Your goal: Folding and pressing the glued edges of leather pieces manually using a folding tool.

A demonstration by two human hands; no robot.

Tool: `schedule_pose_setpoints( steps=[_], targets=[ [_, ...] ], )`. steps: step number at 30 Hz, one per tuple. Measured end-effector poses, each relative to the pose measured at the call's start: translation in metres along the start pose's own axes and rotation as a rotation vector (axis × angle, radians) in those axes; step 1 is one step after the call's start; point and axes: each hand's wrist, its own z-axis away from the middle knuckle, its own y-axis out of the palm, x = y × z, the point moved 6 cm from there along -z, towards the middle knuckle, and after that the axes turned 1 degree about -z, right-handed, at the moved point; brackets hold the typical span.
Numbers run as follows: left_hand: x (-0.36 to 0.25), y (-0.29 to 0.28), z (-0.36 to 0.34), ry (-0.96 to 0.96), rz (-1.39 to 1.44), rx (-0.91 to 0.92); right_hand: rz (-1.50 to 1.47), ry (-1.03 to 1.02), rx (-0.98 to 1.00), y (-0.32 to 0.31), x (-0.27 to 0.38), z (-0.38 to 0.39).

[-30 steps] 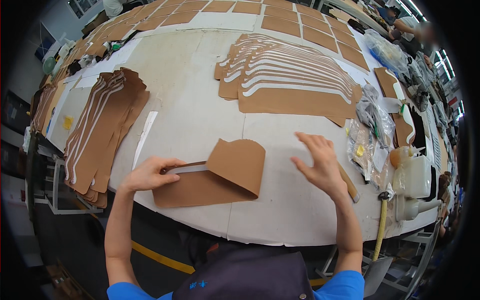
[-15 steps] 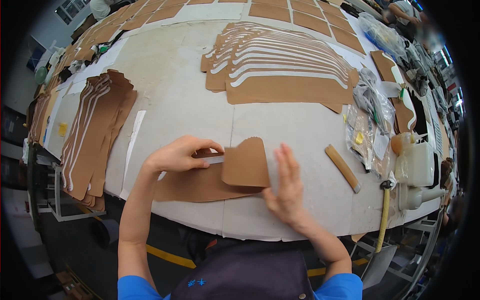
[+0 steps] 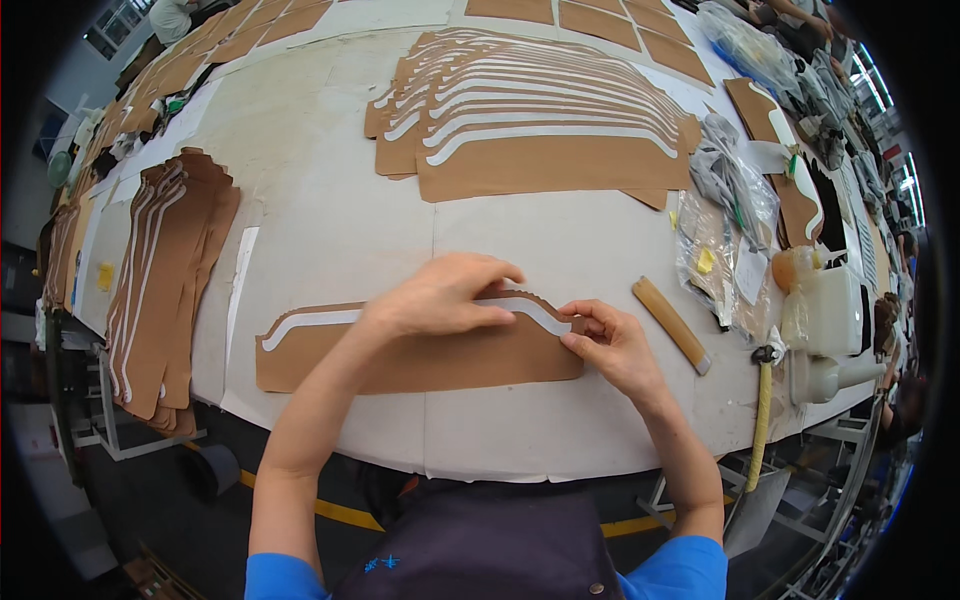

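Observation:
A brown flat piece (image 3: 400, 365) lies unfolded across the table before me, with a white curved strip along its scalloped upper edge. My left hand (image 3: 460, 295) is over the middle of that edge, fingers and thumb apart, the thumb touching the piece. My right hand (image 3: 598, 345) pinches the piece's right end, thumb on top and fingers curled. A flat wooden tool (image 3: 668, 322) lies just right of my right hand.
Brown pieces with white strips form stacks at left (image 3: 185, 300) and back (image 3: 550, 160). Plastic bags (image 3: 720, 280), a white jug (image 3: 830, 315) and a yellow-handled tool (image 3: 760, 410) line the right. More brown panels (image 3: 600, 20) cover the far table (image 3: 300, 120). Co-workers (image 3: 170, 20) are at the rim.
The piece was folded over at its right half and now lies flat, strip upward. My left hand has moved rightward along it; my right hand has come from beside it onto its right end.

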Motion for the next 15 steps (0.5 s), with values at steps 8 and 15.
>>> schedule_pose_setpoints(
  steps=[8, 15],
  targets=[
    [-0.014, 0.044, -0.027, 0.206, -0.034, 0.075, 0.568, -0.378, -0.12, -0.012, 0.014, 0.005],
    [-0.021, 0.059, -0.022, 0.378, -0.083, -0.04, 0.599, -0.39, -0.101, -0.003, 0.006, 0.011]
  ],
)
